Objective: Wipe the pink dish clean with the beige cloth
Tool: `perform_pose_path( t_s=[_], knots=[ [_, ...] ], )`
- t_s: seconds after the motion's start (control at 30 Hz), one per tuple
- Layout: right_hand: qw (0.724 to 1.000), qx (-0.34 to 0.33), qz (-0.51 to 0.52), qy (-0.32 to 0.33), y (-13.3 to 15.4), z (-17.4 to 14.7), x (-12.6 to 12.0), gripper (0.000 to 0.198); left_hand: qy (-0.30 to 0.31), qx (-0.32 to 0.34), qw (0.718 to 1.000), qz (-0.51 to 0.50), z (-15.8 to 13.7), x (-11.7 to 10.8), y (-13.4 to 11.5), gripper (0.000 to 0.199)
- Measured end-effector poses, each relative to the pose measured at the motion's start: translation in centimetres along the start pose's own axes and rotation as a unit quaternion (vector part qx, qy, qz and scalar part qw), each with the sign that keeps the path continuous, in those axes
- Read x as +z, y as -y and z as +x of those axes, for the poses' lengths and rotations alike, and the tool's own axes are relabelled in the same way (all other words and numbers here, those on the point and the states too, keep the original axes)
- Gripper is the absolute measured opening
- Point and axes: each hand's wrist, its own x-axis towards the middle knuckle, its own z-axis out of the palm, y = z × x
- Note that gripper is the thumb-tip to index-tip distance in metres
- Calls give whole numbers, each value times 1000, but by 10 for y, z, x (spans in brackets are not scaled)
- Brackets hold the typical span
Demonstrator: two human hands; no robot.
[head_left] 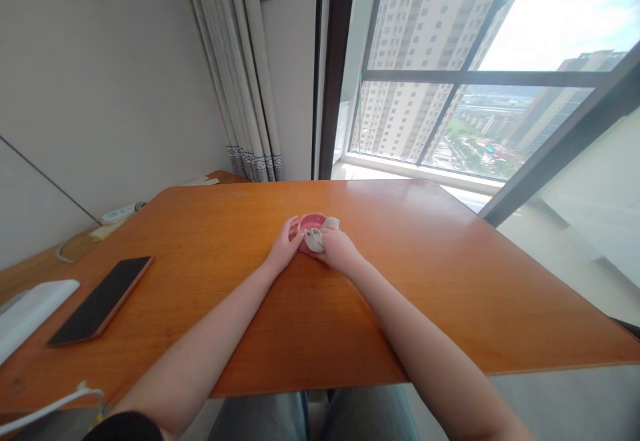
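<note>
A small pink bowl (312, 221) sits on the orange wooden table (450, 274), near its middle. My left hand (285, 248) grips the bowl's left side. My right hand (340, 249) holds a light grey cloth (317, 238) bunched against the bowl's rim and inside. Part of the bowl is hidden by both hands and the cloth.
A black phone (103, 299) lies at the table's left. A white flat object (30, 311) and a white cable (55, 404) sit at the near left edge. A power strip (119, 213) lies by the wall. Curtains (240, 74) hang behind; a large window (450, 68) is at the right.
</note>
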Motion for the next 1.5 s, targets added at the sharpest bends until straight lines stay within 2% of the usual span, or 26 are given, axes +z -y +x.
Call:
perform_pose_path(
  t_s=[0.07,0.17,0.27,0.33,0.4,0.47,0.53,0.57,0.63,0.73,0.83,0.93,1.0,1.07,1.13,1.17,1.2,1.27,1.37,1.43,1.5],
  knots=[
    [999,-31,-22,-31,7,-1,2,15,-39,-17,994,-100,-4,7,-5,54],
    [992,-76,-56,-78,22,0,8,17,-96,-57,976,-187,-8,13,-9,44],
    [990,-88,-53,-99,28,2,14,17,-127,-52,979,-153,-7,10,-9,32],
    [987,-103,-51,-109,23,3,17,17,-127,-14,987,-100,-2,0,-10,35],
    [982,-140,-56,-116,17,3,17,20,-88,39,995,-42,5,-15,-16,45],
    [974,-175,-66,-126,15,4,17,22,3,77,997,18,11,-33,-24,55],
    [970,-184,-76,-139,16,4,18,23,83,88,991,63,15,-47,-29,58],
    [970,-182,-79,-141,17,4,19,23,93,88,989,75,15,-49,-29,59],
    [973,-171,-80,-136,17,4,24,23,39,74,995,58,11,-43,-26,64],
    [975,-141,-82,-148,13,3,31,21,-103,31,993,-45,-3,-12,-13,71],
    [971,-129,-83,-182,10,2,34,19,-168,35,981,-86,-13,13,-6,55],
    [966,-156,-75,-194,11,3,31,22,-161,60,984,-37,-11,6,-14,34],
    [960,-180,-75,-199,12,5,27,24,-124,89,988,21,-5,-12,-25,39],
    [955,-204,-80,-200,13,6,24,24,-55,111,988,92,1,-31,-36,51],
    [952,-213,-83,-204,13,6,24,23,3,115,982,147,3,-40,-42,58],
    [952,-211,-83,-207,12,6,24,23,9,109,982,155,2,-40,-42,61],
    [953,-204,-81,-209,12,6,26,23,-7,99,985,144,0,-36,-41,63],
    [957,-184,-80,-207,11,5,29,25,-83,66,992,68,-7,-20,-35,65],
    [967,-160,-75,-186,10,3,32,27,-185,25,981,-49,-17,5,-25,57],
    [972,-152,-68,-168,9,1,33,27,-192,29,980,-42,-18,9,-25,46],
    [975,-143,-65,-159,9,1,31,25,-160,34,986,9,-14,2,-31,36]
  ],
)
